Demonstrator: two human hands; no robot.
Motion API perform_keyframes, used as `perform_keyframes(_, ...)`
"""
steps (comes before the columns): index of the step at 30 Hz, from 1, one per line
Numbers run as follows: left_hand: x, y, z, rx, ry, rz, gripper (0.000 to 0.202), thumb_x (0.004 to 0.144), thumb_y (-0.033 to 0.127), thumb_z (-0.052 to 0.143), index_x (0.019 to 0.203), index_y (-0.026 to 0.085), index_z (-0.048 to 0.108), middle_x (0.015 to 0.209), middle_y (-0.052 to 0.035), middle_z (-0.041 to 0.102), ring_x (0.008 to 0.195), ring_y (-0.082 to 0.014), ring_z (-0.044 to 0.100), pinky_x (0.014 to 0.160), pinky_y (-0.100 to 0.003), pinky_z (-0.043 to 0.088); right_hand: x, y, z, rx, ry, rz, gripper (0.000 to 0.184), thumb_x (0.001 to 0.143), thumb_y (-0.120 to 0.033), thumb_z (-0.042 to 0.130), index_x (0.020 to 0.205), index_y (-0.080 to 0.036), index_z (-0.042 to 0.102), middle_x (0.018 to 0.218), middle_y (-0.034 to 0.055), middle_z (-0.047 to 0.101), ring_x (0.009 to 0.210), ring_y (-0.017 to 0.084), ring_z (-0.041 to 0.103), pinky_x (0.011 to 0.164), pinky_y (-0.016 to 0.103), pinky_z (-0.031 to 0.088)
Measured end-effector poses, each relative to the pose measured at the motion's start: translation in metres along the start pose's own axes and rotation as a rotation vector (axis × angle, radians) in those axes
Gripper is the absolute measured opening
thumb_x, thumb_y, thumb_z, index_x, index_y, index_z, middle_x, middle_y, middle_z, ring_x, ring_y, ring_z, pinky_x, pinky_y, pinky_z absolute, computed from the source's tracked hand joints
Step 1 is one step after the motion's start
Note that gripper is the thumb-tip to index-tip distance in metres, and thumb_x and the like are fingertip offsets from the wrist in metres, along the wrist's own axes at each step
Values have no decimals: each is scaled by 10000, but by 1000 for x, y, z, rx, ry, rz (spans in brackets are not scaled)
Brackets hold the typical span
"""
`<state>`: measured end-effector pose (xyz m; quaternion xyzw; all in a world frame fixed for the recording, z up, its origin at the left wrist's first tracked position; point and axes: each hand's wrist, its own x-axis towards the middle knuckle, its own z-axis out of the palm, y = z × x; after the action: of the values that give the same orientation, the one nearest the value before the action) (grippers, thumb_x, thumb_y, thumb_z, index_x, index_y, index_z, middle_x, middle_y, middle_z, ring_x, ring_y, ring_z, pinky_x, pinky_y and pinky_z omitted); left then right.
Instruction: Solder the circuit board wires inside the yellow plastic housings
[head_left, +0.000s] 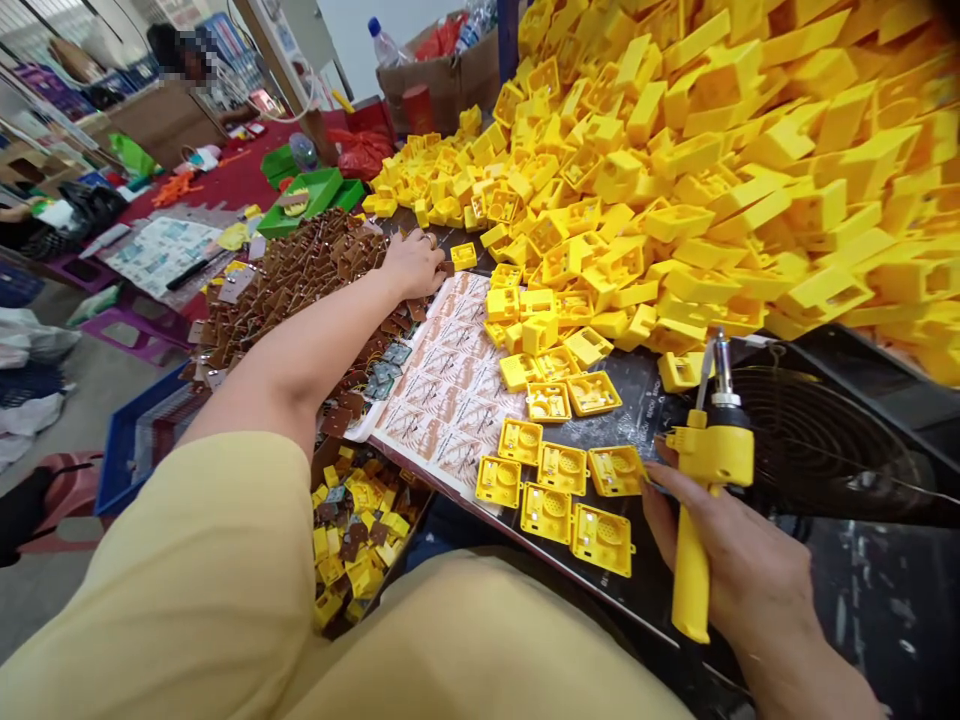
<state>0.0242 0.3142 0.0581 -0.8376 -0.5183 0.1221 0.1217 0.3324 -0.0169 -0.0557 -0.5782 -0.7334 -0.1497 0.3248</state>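
My left hand reaches to the far edge of a heap of brown circuit boards. Its fingers curl downward, and a small brown circuit board shows at the fingertips. In my right hand is a yellow soldering gun, its metal tip pointing up and a thin tube alongside. Part of the right fingers is hidden behind the gun. Left of that hand lie several open yellow plastic cases, cavities up, with speaker-like grilles and small metal contacts. One case is right at the right fingertips.
A large pile of yellow cases covers the back and right. A printed sheet lies mid-table. Below the edge stands a box of yellow parts. A round black fan grille is at right. Green trays and another person are behind.
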Motion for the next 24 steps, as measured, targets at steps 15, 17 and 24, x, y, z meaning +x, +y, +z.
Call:
perform_keyframes(15,-1,-21,2,-240,294,-62,588,968,574,312,1295,187,611,1390,-180,580,1359,-338,489,1126,-494,410,15,-4,-4,0,30,-79,259,925,-159,690,1165,-200,603,782,-33,709,536,94,619,551,218,474)
perform_keyframes(17,-6,-23,0,-309,398,-130,600,968,666,260,1246,253,594,1346,-144,601,1305,-310,523,1102,-496,420,14,-4,-3,-9,30,-70,283,923,-163,685,1192,-208,607,884,-10,752,580,104,661,558,218,492)
perform_keyframes(24,-24,-23,-41,-547,851,-151,818,805,981,126,906,278,530,976,14,659,930,-124,586,895,-401,489,6,-1,3,-10,-9,-21,337,933,-177,663,1257,-235,593,1003,13,771,655,128,706,608,225,536)
